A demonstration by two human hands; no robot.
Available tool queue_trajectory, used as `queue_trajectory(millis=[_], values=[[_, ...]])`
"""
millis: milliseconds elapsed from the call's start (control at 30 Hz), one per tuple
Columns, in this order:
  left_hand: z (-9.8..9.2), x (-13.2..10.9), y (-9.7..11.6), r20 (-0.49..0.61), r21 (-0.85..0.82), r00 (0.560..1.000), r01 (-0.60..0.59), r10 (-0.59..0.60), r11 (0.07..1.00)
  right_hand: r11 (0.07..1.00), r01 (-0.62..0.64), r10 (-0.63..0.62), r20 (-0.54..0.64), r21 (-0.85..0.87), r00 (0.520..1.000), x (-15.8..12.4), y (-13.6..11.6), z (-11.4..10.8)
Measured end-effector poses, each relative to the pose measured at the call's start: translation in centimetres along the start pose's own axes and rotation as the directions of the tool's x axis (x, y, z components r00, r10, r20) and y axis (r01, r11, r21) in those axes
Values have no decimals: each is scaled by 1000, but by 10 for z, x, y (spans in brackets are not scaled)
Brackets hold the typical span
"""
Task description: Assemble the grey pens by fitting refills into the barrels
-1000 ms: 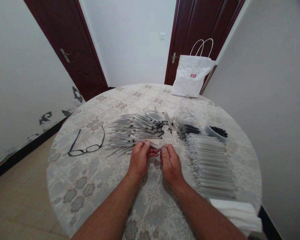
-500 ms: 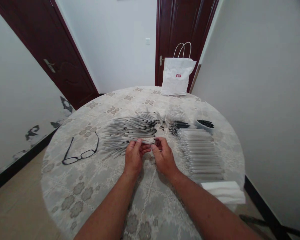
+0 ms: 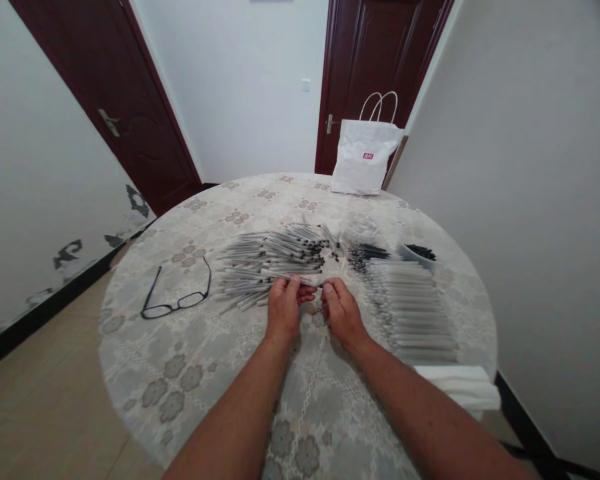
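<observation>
A: How do our hands stand?

B: Our left hand [image 3: 283,308] pinches a pale tube [image 3: 305,281] between thumb and fingers. Our right hand [image 3: 341,310] pinches at its dark tip [image 3: 321,285]; we cannot tell whether a separate part sits between those fingertips.

A: Where is the tube?

B: Between both hands, over the desk [image 3: 320,427], slanting from ten o'clock towards four.

A: Which fault do we guard against first?

B: Slippage. If our left grip is loose, pressure at the tip could skew the tube.

A: And around us?

B: At eleven o'clock, the tube pile [image 3: 250,248] lies close by the held tube's far end; a low left hand could scatter it. At three, stacked tubes [image 3: 420,307] could roll if our right forearm [image 3: 415,400] brushes them. At two, the bowl [image 3: 427,262] of black pieces [image 3: 420,251] could spill if knocked.

A: Farther out?

B: Eyeglasses [image 3: 193,300] at nine o'clock: a wide left-arm sweep could push them.
</observation>
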State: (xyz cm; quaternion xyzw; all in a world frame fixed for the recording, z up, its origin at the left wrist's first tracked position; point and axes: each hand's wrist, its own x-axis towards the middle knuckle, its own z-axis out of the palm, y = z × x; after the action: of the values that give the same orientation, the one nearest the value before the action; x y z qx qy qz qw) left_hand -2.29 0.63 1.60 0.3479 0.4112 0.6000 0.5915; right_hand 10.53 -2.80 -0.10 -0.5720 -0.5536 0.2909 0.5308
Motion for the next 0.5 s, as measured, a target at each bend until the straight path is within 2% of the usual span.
queue_trajectory(millis=[167,367,500], values=[[-1,2,-9,19,46,1000,16,-17,999,1000,-25,25,42,-3,999,1,10,0],[1,1,-11,31,28,999,20,-21,999,978,-94,88,41,187,995,-1,11,0],[3,-2,-9,29,53,1000,10,-11,999,991,-107,106,17,75,994,-1,6,-1]])
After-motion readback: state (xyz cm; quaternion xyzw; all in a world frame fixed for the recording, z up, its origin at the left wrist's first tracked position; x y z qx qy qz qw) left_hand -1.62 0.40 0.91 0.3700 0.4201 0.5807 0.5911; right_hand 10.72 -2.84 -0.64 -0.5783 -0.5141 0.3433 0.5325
